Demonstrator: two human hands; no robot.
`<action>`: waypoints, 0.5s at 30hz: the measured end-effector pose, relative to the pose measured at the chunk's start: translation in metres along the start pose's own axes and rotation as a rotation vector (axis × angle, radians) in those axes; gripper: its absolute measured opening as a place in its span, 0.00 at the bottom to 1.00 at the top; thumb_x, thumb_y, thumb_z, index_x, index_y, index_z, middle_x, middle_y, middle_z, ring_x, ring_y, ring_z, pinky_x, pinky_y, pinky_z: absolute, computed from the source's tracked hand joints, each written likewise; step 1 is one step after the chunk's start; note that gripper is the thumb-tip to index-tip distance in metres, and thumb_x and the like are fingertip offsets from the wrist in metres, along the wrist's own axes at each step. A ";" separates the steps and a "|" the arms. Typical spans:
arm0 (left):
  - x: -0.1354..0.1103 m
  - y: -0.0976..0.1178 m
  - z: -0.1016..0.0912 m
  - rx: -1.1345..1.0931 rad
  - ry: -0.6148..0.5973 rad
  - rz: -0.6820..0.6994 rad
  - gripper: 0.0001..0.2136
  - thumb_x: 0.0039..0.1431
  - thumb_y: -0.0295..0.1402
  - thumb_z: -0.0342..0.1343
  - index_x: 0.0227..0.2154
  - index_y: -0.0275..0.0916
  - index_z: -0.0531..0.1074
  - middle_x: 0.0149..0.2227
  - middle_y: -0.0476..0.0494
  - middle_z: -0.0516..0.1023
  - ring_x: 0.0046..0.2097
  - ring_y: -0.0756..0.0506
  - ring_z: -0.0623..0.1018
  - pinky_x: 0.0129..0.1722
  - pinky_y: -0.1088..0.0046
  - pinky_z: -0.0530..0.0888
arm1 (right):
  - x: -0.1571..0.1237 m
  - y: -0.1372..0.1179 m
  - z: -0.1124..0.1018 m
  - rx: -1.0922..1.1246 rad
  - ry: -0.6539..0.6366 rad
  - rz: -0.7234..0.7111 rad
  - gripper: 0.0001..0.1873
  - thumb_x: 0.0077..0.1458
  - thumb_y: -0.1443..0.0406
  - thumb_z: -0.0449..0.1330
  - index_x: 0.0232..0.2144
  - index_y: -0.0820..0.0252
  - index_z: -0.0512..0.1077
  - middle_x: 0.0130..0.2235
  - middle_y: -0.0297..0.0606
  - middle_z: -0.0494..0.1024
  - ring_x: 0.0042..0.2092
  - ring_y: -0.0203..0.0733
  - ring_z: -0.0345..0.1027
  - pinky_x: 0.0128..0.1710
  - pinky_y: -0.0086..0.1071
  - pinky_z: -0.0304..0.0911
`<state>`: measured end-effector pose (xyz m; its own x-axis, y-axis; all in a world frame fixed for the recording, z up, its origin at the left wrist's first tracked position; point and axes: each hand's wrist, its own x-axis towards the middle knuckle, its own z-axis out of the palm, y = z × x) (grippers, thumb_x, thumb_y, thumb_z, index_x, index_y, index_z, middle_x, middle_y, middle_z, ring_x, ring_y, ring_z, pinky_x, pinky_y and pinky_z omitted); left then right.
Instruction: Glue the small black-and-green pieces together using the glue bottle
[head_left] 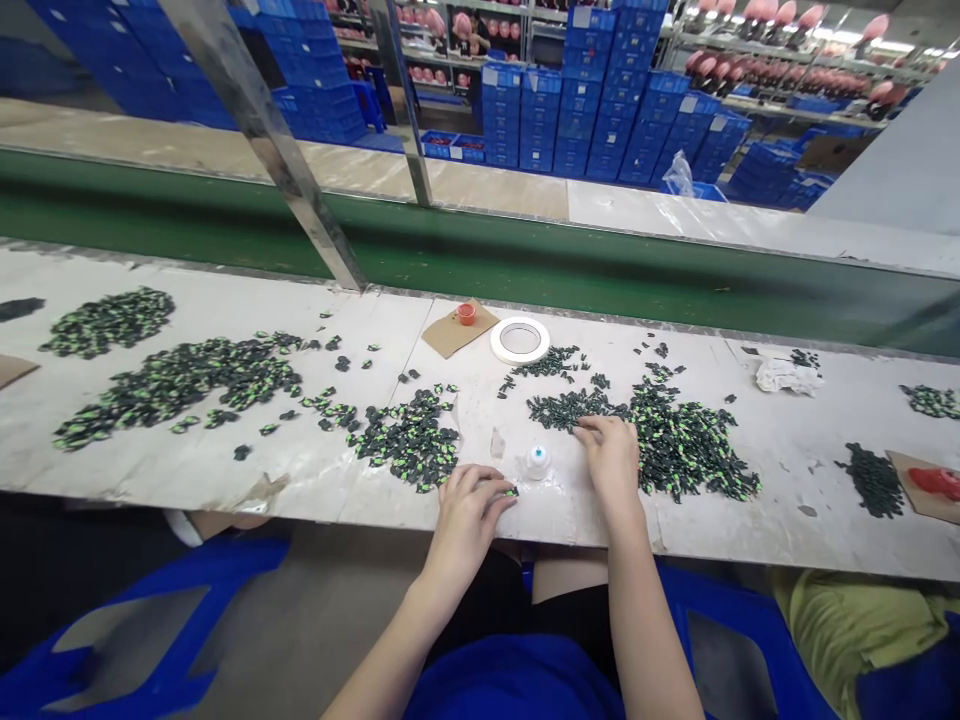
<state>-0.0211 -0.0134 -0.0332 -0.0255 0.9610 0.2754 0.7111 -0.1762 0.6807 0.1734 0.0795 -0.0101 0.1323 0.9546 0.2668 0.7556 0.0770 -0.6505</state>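
Note:
My left hand (469, 500) rests near the table's front edge, thumb and fingers pinched on a small black-and-green piece (513, 491). To its left lies a heap of similar black-and-green pieces (409, 440). My right hand (613, 455) reaches to a pile of small dark pieces (562, 410), its fingertips closed together at the pile's near edge; what they hold, if anything, is too small to make out. Right beside that hand spreads another heap of black-and-green pieces (690, 450). Between my hands stands a small white bottle (538, 463) with a blue tip.
Behind the hands lie a white roll of tape (520, 340) and a cardboard piece (448, 336) bearing a red cup (466, 314). More heaps (202, 375) cover the table's left. A crumpled white cloth (789, 376) sits at right. A metal post (270, 150) rises behind the table.

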 end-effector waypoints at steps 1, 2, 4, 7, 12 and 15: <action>0.000 0.002 -0.002 -0.012 -0.015 -0.004 0.05 0.56 0.28 0.59 0.31 0.45 0.78 0.35 0.45 0.79 0.42 0.40 0.74 0.41 0.61 0.70 | 0.001 0.001 0.003 -0.028 -0.010 -0.012 0.07 0.52 0.64 0.60 0.28 0.57 0.78 0.33 0.44 0.78 0.40 0.52 0.63 0.41 0.42 0.59; 0.000 0.003 -0.004 -0.031 -0.031 -0.006 0.05 0.56 0.28 0.58 0.31 0.45 0.78 0.34 0.45 0.80 0.41 0.40 0.75 0.41 0.61 0.71 | 0.001 0.002 0.005 -0.049 -0.017 -0.022 0.06 0.52 0.65 0.60 0.27 0.57 0.78 0.32 0.44 0.78 0.40 0.52 0.63 0.40 0.42 0.59; 0.000 0.007 -0.008 -0.091 -0.059 -0.008 0.06 0.58 0.28 0.57 0.31 0.45 0.77 0.33 0.46 0.80 0.40 0.41 0.76 0.41 0.62 0.71 | 0.001 0.004 0.008 -0.084 -0.024 -0.030 0.06 0.52 0.65 0.59 0.25 0.57 0.76 0.31 0.43 0.78 0.39 0.52 0.63 0.40 0.41 0.58; -0.001 0.012 -0.012 -0.217 -0.056 -0.029 0.05 0.59 0.30 0.56 0.33 0.44 0.77 0.33 0.45 0.81 0.38 0.43 0.78 0.40 0.64 0.74 | -0.002 0.007 0.007 -0.138 -0.038 -0.027 0.06 0.54 0.65 0.58 0.26 0.57 0.73 0.31 0.42 0.77 0.37 0.50 0.63 0.38 0.39 0.57; -0.001 0.019 -0.015 -0.382 0.011 -0.083 0.05 0.59 0.33 0.57 0.33 0.43 0.79 0.33 0.45 0.82 0.37 0.44 0.80 0.39 0.67 0.76 | -0.010 0.014 0.004 -0.221 -0.023 -0.080 0.08 0.56 0.65 0.54 0.30 0.58 0.72 0.31 0.45 0.75 0.35 0.50 0.62 0.38 0.41 0.57; 0.000 0.023 -0.015 -0.445 0.032 -0.118 0.06 0.58 0.32 0.58 0.33 0.43 0.80 0.32 0.45 0.82 0.37 0.44 0.80 0.39 0.67 0.77 | -0.017 0.013 -0.001 -0.229 -0.014 -0.063 0.11 0.57 0.62 0.53 0.26 0.58 0.70 0.31 0.48 0.75 0.35 0.52 0.62 0.39 0.43 0.57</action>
<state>-0.0155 -0.0206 -0.0074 -0.1147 0.9741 0.1947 0.3311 -0.1473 0.9320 0.1819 0.0635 -0.0223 0.0727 0.9541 0.2906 0.8879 0.0708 -0.4546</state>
